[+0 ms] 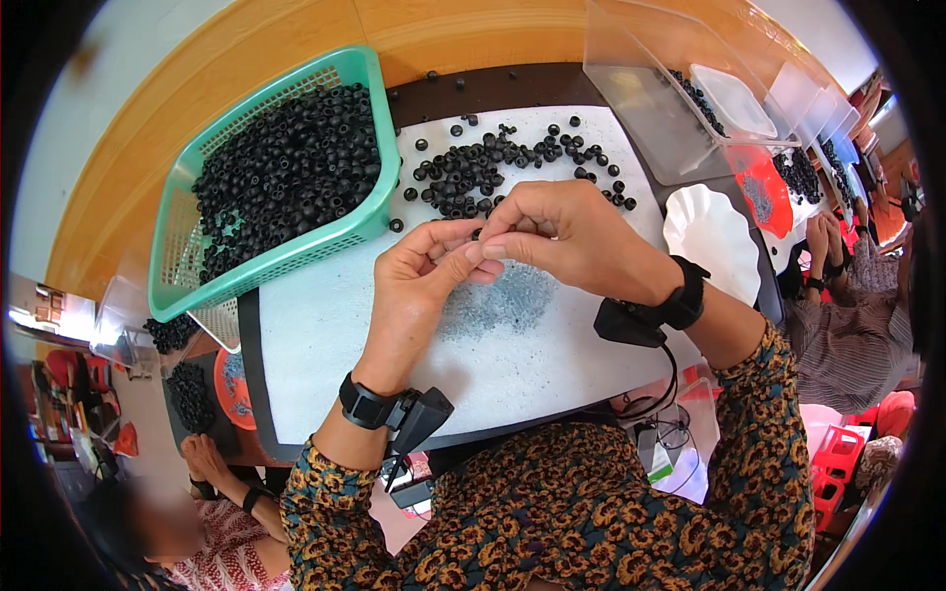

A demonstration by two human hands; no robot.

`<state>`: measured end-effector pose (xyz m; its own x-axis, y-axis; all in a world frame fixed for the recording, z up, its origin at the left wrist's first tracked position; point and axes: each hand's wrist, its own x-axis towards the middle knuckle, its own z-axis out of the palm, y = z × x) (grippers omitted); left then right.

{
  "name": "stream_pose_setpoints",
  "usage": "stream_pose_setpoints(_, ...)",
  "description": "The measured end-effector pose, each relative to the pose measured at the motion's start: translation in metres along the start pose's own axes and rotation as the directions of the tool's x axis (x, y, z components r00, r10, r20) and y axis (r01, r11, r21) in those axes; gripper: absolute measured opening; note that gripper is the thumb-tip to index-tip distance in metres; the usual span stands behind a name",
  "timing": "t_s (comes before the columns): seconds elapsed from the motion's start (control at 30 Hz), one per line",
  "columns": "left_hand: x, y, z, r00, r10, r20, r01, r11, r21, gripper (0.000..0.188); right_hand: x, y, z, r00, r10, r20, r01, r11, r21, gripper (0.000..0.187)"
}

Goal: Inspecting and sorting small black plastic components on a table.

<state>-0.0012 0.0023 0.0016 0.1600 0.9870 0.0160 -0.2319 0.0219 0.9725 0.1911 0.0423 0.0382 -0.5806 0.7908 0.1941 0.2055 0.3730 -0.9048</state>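
Note:
Over the white sheet (325, 364), my two hands meet fingertip to fingertip. My left hand (419, 281) is closed in a pinch on a small black bead (477, 234), which barely shows between the fingers. Thumb and forefinger of my right hand (576, 236) are pressed together right against it; whatever they grip is hidden. Just beyond lies a loose spread of black round beads (463, 177), some with visible holes. Beneath my hands is a scatter of tiny clear-bluish bits (512, 303), too small to name.
A green plastic basket (389, 167) full of black beads stands at the left. On the right are a white scalloped dish (711, 236) and a clear plastic bin (631, 113). Other people's hands (205, 458) work at left and far right, near red trays (764, 187).

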Motion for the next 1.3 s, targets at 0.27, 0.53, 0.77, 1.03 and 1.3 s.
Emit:
stream_pose_setpoints(0.27,0.001,0.000,-0.001,0.993,-0.093,0.071,0.104,0.980,-0.169,0.025,0.003,0.001,-0.009,0.981,0.168,0.097,-0.187,0.955,0.231,0.015)
stream_pose_setpoints(0.53,0.000,-0.001,-0.006,0.985,-0.136,0.102,0.161,0.940,-0.300,0.025,0.001,-0.009,-0.008,0.980,0.195,0.034,-0.198,0.957,0.210,0.017)
stream_pose_setpoints(0.77,0.002,-0.002,-0.005,0.984,-0.133,0.116,0.164,0.935,-0.316,0.025,-0.002,-0.006,0.001,0.998,0.050,-0.049,-0.049,0.999,0.024,0.014)
stream_pose_setpoints(1.03,0.000,0.001,-0.006,0.984,-0.099,0.147,0.144,0.930,-0.337,0.025,-0.001,-0.006,0.003,0.986,0.135,-0.095,-0.115,0.975,0.190,0.014)
stream_pose_setpoints(1.3,-0.001,0.001,-0.004,0.973,-0.139,0.184,0.212,0.856,-0.471,0.027,-0.005,-0.010,0.003,0.983,0.151,-0.102,-0.118,0.953,0.278,0.017)
